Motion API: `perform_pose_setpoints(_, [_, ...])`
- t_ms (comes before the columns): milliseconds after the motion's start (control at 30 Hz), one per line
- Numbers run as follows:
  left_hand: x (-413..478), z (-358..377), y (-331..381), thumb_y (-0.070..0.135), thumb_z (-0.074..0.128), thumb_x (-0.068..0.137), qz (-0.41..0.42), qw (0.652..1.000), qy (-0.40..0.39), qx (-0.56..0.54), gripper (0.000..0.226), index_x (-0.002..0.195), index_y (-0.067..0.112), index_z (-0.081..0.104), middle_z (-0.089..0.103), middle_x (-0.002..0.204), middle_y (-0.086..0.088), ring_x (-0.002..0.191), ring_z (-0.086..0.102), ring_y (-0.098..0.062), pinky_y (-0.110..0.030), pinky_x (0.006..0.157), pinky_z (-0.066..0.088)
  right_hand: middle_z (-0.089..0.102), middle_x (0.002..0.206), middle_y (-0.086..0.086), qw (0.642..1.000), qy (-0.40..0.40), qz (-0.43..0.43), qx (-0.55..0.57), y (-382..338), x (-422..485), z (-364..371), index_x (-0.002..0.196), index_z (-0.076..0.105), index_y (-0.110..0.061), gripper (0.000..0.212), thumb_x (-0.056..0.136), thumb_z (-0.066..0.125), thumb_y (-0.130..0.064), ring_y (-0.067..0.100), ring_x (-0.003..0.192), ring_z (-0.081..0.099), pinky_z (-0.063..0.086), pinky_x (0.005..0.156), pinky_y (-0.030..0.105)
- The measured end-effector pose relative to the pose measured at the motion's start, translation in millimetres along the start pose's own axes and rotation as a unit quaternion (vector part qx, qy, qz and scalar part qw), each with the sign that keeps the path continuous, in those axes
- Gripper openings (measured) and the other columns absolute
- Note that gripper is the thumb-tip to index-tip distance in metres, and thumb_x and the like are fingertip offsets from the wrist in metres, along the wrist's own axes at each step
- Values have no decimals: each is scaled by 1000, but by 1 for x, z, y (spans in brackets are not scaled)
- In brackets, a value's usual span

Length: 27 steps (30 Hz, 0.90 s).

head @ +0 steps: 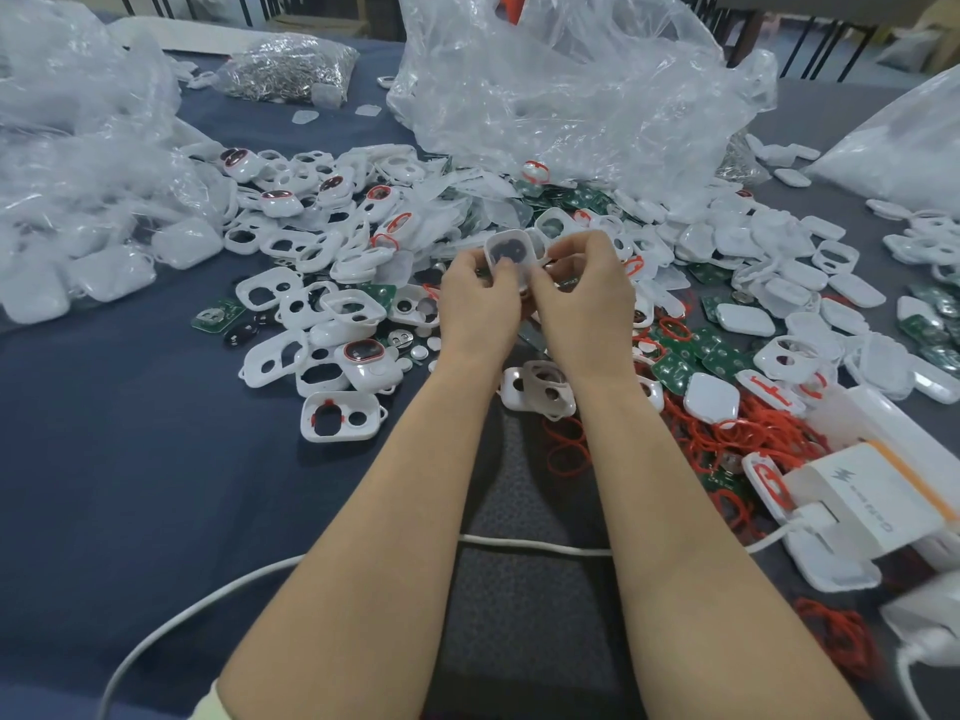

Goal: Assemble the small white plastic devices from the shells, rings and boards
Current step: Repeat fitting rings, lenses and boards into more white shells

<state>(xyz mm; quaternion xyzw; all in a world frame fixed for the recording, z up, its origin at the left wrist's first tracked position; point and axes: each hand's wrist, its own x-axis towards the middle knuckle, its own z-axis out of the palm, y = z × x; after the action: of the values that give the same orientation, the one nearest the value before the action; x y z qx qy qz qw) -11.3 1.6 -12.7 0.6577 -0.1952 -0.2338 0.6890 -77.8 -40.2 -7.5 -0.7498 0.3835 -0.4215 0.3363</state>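
Left hand and right hand pinch a white shell edgewise — parts crowd round.

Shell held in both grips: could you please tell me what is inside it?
A dark disc shows inside the shell; the left grip and right grip cover its lower edge, so anything else there is hidden.

the light is soft and even and seems to come from above. the blue cloth looks a bit dim, with only faint shadows on it. the clear bags shine with white glare. the left hand, the right hand and the shell they pinch look sharp. the white box in the bottom right corner is blurry. the edges of the view bend, and the far back is dark.
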Motion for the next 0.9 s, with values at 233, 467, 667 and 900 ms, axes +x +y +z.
perform_pose_setpoints(233, [-3, -2, 0, 8, 57, 94, 2, 1000, -19, -23, 9, 103, 5, 58, 69, 100, -20, 90, 70, -27, -41, 84, 58, 67, 79, 3, 980, -75, 128, 134, 4, 7, -2, 92, 61, -14, 6, 87, 65, -13, 7, 66, 62, 51, 61, 21])
perform_pose_setpoints(467, [9, -22, 10, 3, 50, 97, -10, 993, 53, -109, 14, 89, 15, 50, 68, 83, -6, 60, 67, -5, -23, 66, 55, 60, 81, -9, 985, 49, 121, 115, 13, 18, -21, 93, 65, -21, 14, 91, 55, -12, 4, 71, 53, 46, 70, 19])
perform_pose_setpoints(667, [10, -28, 17, -2, 48, 96, 5, 983, 87, -161, 11, 97, 9, 52, 67, 74, -5, 52, 64, -2, -15, 57, 52, 67, 102, 3, 994, 8, 11, -110, 16, 13, -14, 103, 68, -13, 19, 90, 54, -15, 17, 93, 58, 45, 84, 22])
perform_pose_setpoints(900, [11, -31, 16, 4, 50, 95, -30, 972, 83, -219, 18, 112, 1, 53, 68, 75, -4, 57, 65, -5, -19, 61, 54, 62, 113, 9, 976, -78, -60, -195, 9, 4, -2, 109, 68, -15, 23, 89, 57, -19, 26, 110, 50, 31, 97, 30])
